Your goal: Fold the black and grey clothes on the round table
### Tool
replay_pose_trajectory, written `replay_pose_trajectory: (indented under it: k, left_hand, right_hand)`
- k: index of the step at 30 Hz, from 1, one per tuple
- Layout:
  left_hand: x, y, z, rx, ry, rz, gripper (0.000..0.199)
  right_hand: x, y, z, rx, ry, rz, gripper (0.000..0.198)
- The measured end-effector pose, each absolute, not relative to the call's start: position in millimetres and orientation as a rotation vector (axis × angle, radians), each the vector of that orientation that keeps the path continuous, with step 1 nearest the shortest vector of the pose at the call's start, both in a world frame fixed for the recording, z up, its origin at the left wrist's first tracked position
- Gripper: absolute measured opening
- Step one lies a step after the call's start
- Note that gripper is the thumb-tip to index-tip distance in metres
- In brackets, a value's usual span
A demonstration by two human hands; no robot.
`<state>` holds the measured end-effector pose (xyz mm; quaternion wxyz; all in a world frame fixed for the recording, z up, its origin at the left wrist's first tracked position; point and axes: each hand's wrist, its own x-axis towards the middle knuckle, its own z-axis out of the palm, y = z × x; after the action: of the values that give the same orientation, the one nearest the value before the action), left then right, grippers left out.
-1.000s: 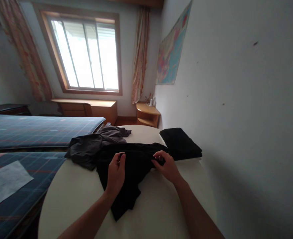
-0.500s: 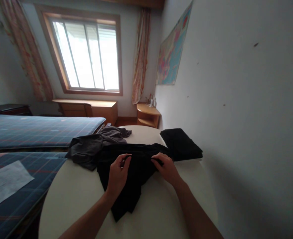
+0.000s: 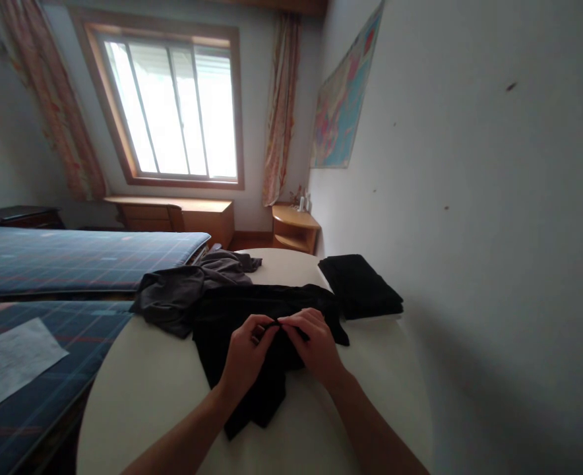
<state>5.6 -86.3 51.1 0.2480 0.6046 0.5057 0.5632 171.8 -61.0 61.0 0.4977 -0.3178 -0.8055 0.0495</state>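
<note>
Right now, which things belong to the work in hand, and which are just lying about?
Work: left hand, right hand, black garment, cream table; probably grey garment, folded black cloth.
Seemingly apart: paper sheet lying on near mattress, wall map.

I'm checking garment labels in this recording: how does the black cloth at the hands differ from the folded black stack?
The black cloth lies loosely spread, with uneven edges; the folded black stack is a compact block. The left hand and right hand pinch the black cloth, while neither touches the folded black stack. Both look plain black.
</note>
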Motion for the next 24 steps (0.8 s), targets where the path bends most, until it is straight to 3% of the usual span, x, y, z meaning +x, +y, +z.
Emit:
replay_pose_trajectory:
  k: [11,18,24]
  left_hand:
    - [7.2,-86.4,47.1,1.732,1.340,1.464,0.019]
    - [9.0,-86.4,33.4,1.945,1.349,1.151,0.057]
    - [3.7,-84.2,33.0,2.000,1.388,0.999,0.052]
  right_hand:
    - [173.2,-61.4,62.6,-0.797,-1.962,0.082,0.013]
    - [198.3,-42.3,58.7,-1.031,-1.695,0.139,0.015]
    - [227.6,-20.0,53.6,-1.196,-1.415,0.161,0.032]
